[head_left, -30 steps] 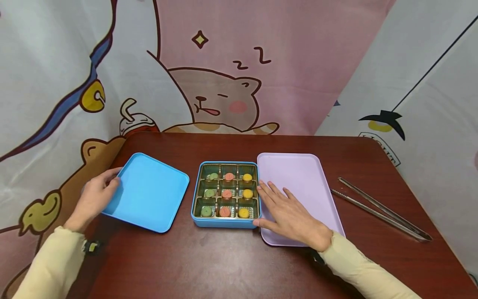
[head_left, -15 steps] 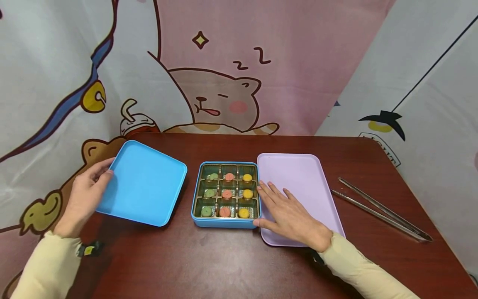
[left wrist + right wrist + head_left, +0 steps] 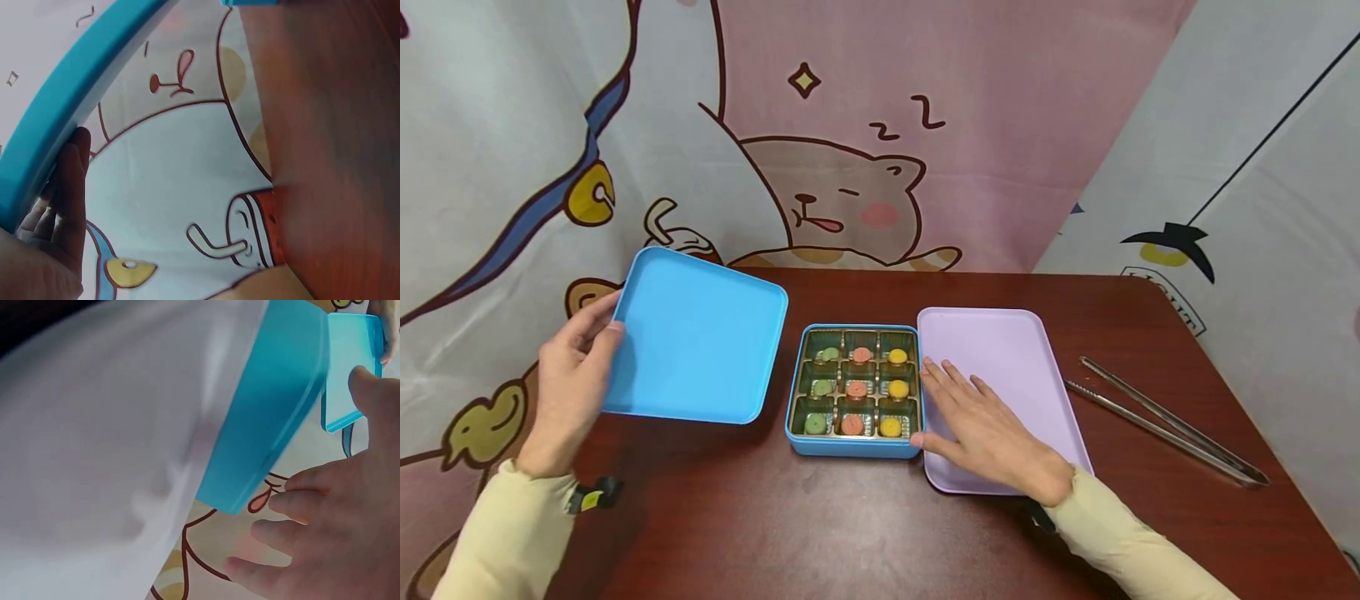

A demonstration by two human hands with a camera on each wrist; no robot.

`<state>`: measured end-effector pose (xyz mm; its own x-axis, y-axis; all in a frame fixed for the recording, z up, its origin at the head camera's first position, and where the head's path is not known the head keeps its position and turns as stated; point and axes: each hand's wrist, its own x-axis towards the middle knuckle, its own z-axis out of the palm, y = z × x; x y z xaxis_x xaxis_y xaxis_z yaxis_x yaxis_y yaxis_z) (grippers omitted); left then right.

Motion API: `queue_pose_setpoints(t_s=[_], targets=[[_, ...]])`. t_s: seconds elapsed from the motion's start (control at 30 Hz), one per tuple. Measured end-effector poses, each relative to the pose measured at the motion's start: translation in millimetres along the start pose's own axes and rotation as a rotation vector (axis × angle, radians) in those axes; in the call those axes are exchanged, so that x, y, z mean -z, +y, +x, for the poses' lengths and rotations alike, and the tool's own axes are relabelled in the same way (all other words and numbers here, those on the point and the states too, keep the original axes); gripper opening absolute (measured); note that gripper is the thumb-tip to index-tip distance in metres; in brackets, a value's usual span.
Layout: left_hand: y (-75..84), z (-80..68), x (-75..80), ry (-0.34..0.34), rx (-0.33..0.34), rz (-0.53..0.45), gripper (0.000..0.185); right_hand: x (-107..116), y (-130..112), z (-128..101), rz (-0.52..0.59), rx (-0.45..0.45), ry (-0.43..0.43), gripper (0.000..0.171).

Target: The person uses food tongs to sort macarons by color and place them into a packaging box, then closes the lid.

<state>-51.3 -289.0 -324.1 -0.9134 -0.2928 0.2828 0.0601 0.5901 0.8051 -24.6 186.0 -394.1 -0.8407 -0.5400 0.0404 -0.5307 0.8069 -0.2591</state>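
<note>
My left hand (image 3: 572, 367) grips the left edge of a blue lid (image 3: 696, 337) and holds it tilted above the table's left side; the left wrist view shows the lid's rim (image 3: 75, 106) with my fingers (image 3: 65, 194) under it. A blue box (image 3: 853, 390) stands open in the middle, its gold insert holding green, pink and yellow sweets in three columns. My right hand (image 3: 981, 425) lies flat on a lilac tray (image 3: 1000, 367), fingers straight, the thumb by the box's right wall (image 3: 275, 406).
Metal tongs (image 3: 1165, 421) lie on the dark wooden table (image 3: 850, 533) to the right of the tray. A cartoon-printed cloth (image 3: 820, 167) hangs behind and around the table. The table's left edge sits just below my left hand.
My left hand has lifted the blue lid off the table and tipped it up, carrying it toward the back. The right hand, box and tray have stayed put.
</note>
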Motion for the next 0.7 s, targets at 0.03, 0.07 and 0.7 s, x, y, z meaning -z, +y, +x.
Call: queue_pose_setpoints(t_s=[0.03,0.07,0.7], targets=[[3.9,-0.7,-1.7,0.012,-0.001,-0.019,0.043,2,0,0,0.012,-0.003,0.008,0.094],[8.2,-1.4,-3.5,0.024,-0.003,-0.04,0.043,4,0,-1,0.026,-0.004,0.02,0.094],[52.5,-18.1,-63.4,0.075,-0.08,-0.353,0.04,31,-9,-2,0.316,-0.011,0.113,0.079]])
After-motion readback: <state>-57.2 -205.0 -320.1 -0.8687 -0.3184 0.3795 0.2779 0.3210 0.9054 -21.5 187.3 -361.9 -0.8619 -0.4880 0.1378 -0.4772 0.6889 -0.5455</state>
